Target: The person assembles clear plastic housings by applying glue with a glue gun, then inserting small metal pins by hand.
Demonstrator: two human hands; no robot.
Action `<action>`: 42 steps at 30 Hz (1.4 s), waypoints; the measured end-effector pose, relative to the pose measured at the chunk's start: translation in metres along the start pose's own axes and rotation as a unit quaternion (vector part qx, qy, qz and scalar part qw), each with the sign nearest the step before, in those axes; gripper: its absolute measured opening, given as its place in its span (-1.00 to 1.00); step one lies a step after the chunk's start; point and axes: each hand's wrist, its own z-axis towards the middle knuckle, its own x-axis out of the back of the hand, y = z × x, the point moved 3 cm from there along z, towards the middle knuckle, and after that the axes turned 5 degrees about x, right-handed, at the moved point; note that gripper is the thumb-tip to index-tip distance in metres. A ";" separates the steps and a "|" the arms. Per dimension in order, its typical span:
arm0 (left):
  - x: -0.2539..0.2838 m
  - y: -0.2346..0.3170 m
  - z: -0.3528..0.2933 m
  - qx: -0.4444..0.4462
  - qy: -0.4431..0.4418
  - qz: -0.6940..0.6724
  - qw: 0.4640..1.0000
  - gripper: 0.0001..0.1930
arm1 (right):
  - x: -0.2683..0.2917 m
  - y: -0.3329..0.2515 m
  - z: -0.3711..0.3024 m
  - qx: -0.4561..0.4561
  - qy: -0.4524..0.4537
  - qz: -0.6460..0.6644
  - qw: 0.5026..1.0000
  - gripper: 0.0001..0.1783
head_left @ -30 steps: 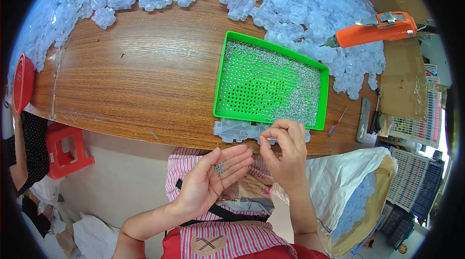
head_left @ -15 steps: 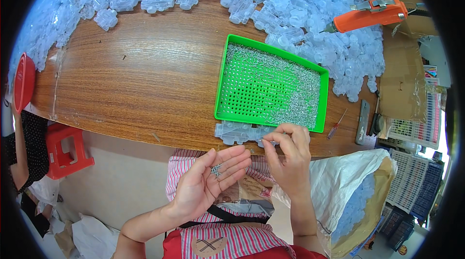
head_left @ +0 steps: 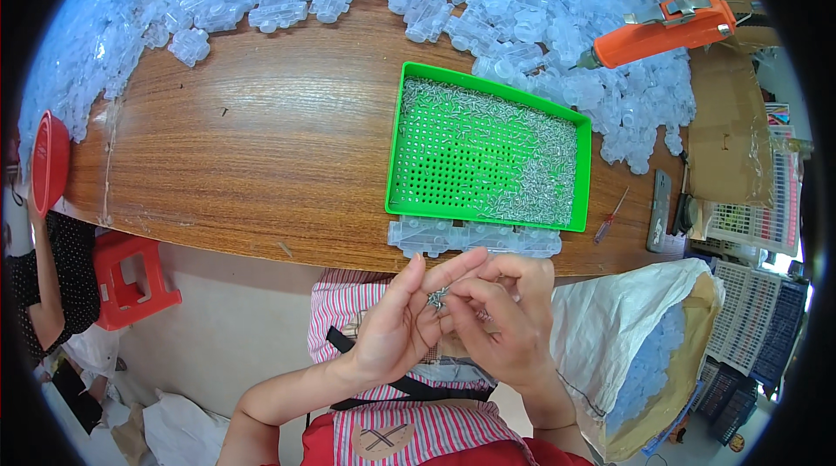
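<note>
My left hand (head_left: 396, 327) is palm up and cupped, holding a small heap of silver screws (head_left: 437, 299). Over that palm, my right hand (head_left: 514, 318) has thumb and forefinger pinched at the heap; a screw between the tips is too small to make out clearly. Just beyond both hands, a row of clear plastic housings (head_left: 470, 239) lies along the table's near edge. Behind the row stands a green perforated tray (head_left: 394, 161), with loose screws spread mostly along its far and right sides.
Clear plastic parts (head_left: 522, 4) are heaped along the table's far side. An orange electric screwdriver (head_left: 666, 35) hangs at the upper right. A small screwdriver (head_left: 612, 215) lies right of the tray. An open sack (head_left: 627, 335) stands at lower right. Another person's arm (head_left: 48, 279) holds a red bowl (head_left: 50, 161).
My right hand has moved from the plastic housings down and left to the screws in my left palm. My left hand has shifted right to meet it.
</note>
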 end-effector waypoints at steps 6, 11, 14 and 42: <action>-0.002 -0.003 0.002 -0.029 0.036 0.033 0.998 -0.34 | -0.008 -0.004 -0.002 -0.037 0.024 -0.003 0.999 -0.73; 0.001 -0.003 0.001 -0.001 -0.009 -0.016 1.000 -0.35 | -0.004 -0.002 -0.002 -0.063 0.027 0.063 0.996 -0.74; -0.001 -0.001 0.002 -0.007 -0.008 -0.034 0.999 -0.36 | -0.004 0.003 -0.005 -0.122 0.026 0.129 0.984 -0.78; 0.029 0.019 -0.024 -0.071 0.113 -0.024 0.991 -0.43 | -0.028 0.030 0.012 0.041 0.036 -0.127 0.990 -0.86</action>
